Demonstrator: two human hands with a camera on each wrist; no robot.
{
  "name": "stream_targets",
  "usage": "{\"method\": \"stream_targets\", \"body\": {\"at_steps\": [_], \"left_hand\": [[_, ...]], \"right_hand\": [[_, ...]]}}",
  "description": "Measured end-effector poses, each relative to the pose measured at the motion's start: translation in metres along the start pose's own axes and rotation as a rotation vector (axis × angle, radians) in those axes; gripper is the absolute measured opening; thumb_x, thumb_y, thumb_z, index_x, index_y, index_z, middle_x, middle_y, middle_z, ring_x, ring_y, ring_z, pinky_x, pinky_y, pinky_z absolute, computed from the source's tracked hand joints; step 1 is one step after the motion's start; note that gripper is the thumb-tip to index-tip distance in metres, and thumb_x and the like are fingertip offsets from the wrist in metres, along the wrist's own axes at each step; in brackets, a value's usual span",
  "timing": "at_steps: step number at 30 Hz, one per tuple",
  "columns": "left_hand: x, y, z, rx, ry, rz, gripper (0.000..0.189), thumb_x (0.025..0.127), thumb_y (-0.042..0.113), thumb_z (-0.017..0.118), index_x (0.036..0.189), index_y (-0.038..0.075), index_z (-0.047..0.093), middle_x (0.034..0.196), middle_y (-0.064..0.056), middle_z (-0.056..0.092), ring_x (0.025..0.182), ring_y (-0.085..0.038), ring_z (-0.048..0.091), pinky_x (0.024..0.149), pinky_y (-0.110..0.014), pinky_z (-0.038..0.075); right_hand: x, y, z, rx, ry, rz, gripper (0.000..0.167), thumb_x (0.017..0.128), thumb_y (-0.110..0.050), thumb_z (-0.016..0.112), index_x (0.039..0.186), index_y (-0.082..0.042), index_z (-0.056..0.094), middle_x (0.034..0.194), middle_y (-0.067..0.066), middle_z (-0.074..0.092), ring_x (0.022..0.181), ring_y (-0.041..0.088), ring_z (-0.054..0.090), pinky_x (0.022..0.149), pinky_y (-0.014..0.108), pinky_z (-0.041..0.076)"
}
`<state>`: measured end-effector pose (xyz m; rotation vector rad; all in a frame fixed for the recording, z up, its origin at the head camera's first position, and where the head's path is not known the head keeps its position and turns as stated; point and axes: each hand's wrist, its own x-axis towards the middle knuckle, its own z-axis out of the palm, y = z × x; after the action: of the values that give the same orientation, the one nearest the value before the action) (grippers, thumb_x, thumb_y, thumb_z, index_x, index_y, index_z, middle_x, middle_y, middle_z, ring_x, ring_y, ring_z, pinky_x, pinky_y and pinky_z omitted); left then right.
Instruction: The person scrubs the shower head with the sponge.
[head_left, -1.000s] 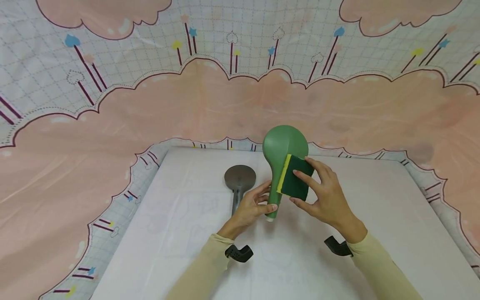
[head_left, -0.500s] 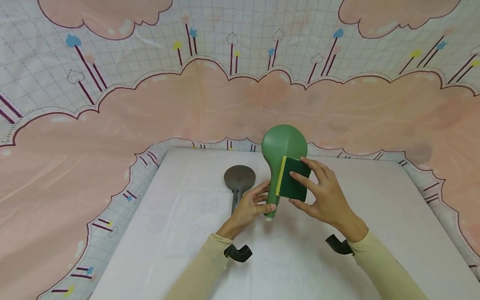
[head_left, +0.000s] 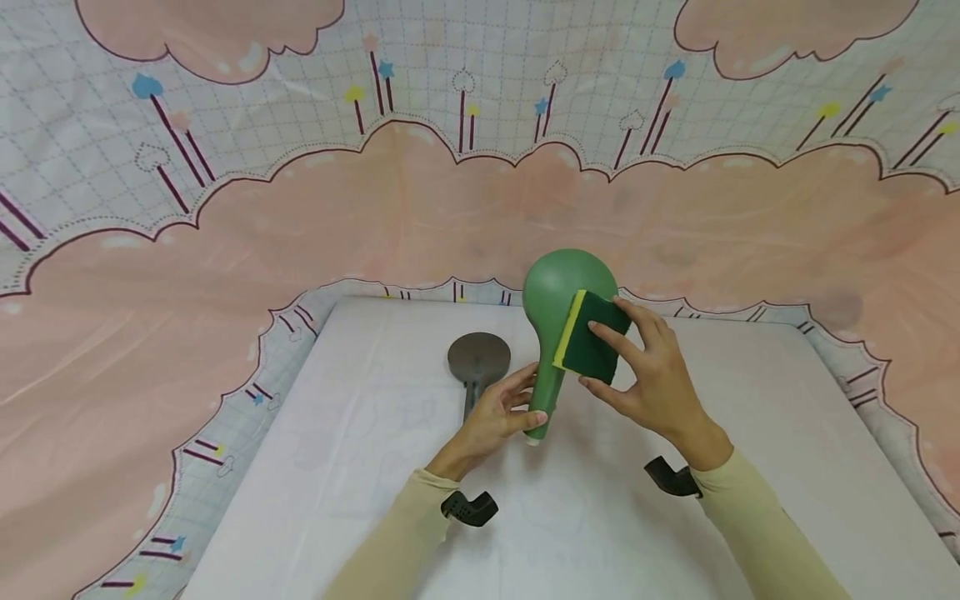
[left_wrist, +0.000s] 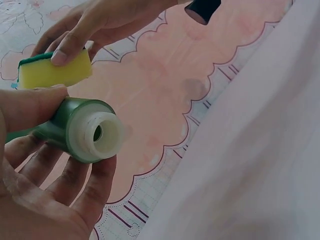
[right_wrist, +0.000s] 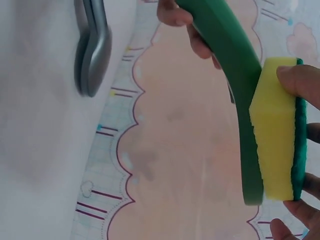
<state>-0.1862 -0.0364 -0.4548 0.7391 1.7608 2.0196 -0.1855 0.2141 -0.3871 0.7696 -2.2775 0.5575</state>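
Note:
My left hand [head_left: 489, 423] holds a green handheld shower head [head_left: 553, 283] by its handle, head end up. The left wrist view shows the handle's hollow white connector end [left_wrist: 105, 132] between thumb and fingers. With thumb and fingers, my right hand [head_left: 663, 383] grips a yellow sponge [right_wrist: 277, 130] with a dark green scouring pad [head_left: 600, 342]. Seen from the right wrist, the yellow side lies against the shower head, around where handle and head join. The shower head's far side is hidden in the head view.
A grey shower head [head_left: 478, 358] lies on the white table [head_left: 360, 467], left of the green one, its handle partly behind my left hand. Behind the table hangs a pink and white patterned cloth [head_left: 300, 225]. Both wrists wear black camera mounts [head_left: 470, 508].
The sponge dips slightly down and left, then slides up along the shower head with my right hand. My left hand keeps its grip and shifts a little left.

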Motion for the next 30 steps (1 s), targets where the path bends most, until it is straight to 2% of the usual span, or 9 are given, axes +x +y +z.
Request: {"method": "stream_targets", "body": {"at_steps": [6, 9, 15, 18, 25, 30], "left_hand": [[-0.001, 0.001, -0.002, 0.018, 0.006, -0.023, 0.073, 0.091, 0.001, 0.065, 0.154, 0.012, 0.03, 0.149, -0.019, 0.045, 0.12, -0.025, 0.059, 0.091, -0.028, 0.053], [0.0, 0.0, -0.002, 0.014, -0.012, -0.015, 0.072, 0.093, 0.002, 0.064, 0.155, 0.009, 0.028, 0.15, -0.022, 0.044, 0.123, -0.033, 0.058, 0.093, -0.029, 0.053], [-0.001, -0.002, -0.002, -0.01, -0.049, 0.009, 0.072, 0.093, 0.003, 0.063, 0.155, 0.005, 0.025, 0.148, -0.025, 0.045, 0.124, -0.044, 0.055, 0.092, -0.027, 0.053], [-0.002, -0.003, -0.003, 0.003, -0.052, -0.002, 0.073, 0.093, 0.003, 0.064, 0.155, 0.006, 0.025, 0.15, -0.023, 0.044, 0.126, -0.042, 0.054, 0.092, -0.026, 0.053], [-0.004, -0.003, -0.003, 0.045, -0.049, -0.007, 0.072, 0.093, 0.001, 0.063, 0.155, 0.006, 0.026, 0.15, -0.021, 0.045, 0.124, -0.028, 0.055, 0.093, -0.026, 0.052], [-0.005, 0.0, -0.003, 0.052, -0.049, -0.001, 0.072, 0.093, 0.001, 0.063, 0.155, 0.006, 0.027, 0.147, -0.022, 0.048, 0.122, -0.028, 0.055, 0.093, -0.025, 0.051]], "right_hand": [[-0.005, -0.008, 0.003, -0.016, -0.036, -0.046, 0.069, 0.086, -0.071, 0.052, 0.13, -0.018, 0.063, 0.145, 0.023, 0.045, 0.129, 0.044, 0.044, 0.097, 0.067, 0.04], [-0.007, -0.009, 0.003, -0.025, -0.044, -0.067, 0.068, 0.086, -0.07, 0.053, 0.13, -0.018, 0.063, 0.145, 0.022, 0.045, 0.129, 0.044, 0.043, 0.096, 0.066, 0.04], [-0.007, -0.005, 0.0, -0.031, -0.015, -0.074, 0.066, 0.087, -0.068, 0.055, 0.13, -0.018, 0.063, 0.144, 0.024, 0.045, 0.128, 0.044, 0.044, 0.094, 0.065, 0.04], [-0.006, 0.0, -0.003, -0.036, 0.013, -0.056, 0.068, 0.087, -0.068, 0.053, 0.129, -0.016, 0.064, 0.143, 0.025, 0.046, 0.127, 0.044, 0.045, 0.094, 0.065, 0.039], [-0.004, 0.009, -0.012, -0.052, 0.042, 0.004, 0.073, 0.086, -0.072, 0.052, 0.129, -0.014, 0.063, 0.145, 0.025, 0.044, 0.129, 0.044, 0.043, 0.1, 0.067, 0.036], [-0.004, 0.009, -0.014, -0.045, 0.048, 0.01, 0.073, 0.085, -0.072, 0.053, 0.129, -0.014, 0.063, 0.146, 0.025, 0.044, 0.13, 0.044, 0.043, 0.102, 0.067, 0.035]]}}
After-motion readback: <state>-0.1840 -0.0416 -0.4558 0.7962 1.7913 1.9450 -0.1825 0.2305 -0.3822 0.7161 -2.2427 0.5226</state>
